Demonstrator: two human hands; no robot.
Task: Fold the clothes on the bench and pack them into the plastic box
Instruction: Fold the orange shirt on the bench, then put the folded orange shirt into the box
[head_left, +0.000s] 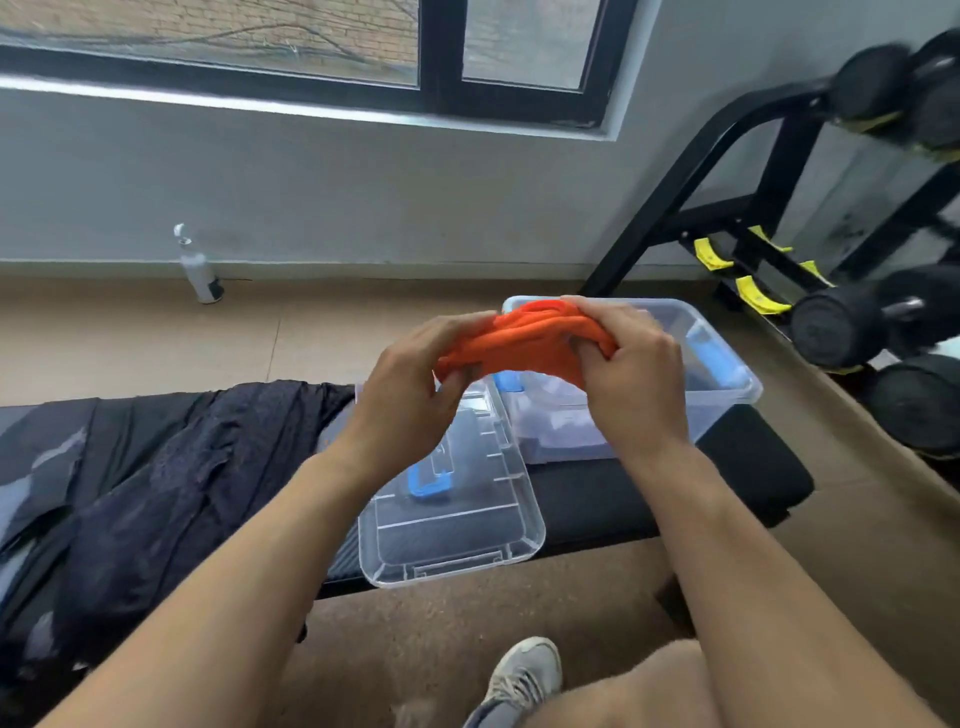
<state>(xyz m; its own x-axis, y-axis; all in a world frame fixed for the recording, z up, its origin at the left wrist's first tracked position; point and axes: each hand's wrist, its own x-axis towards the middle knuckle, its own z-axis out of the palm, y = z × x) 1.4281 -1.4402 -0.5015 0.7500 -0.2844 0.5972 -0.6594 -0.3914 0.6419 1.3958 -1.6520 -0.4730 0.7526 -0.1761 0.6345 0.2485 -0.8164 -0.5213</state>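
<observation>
A bunched orange garment (524, 340) is held up in the air between both hands, above the near left corner of the clear plastic box (727, 364). My left hand (410, 395) grips its left end and my right hand (634, 379) grips its right end. The box stands open on the black bench (748, 467), with pale folded items inside. Its clear lid (457, 535) with a blue handle lies flat on the bench beside it. Dark clothes (156, 493) lie spread over the bench's left part.
A black dumbbell rack (769, 208) with several dumbbells stands at the right. A white bottle (200, 270) stands on the floor by the grey wall under the window. My shoe (519, 680) and knee show at the bottom edge.
</observation>
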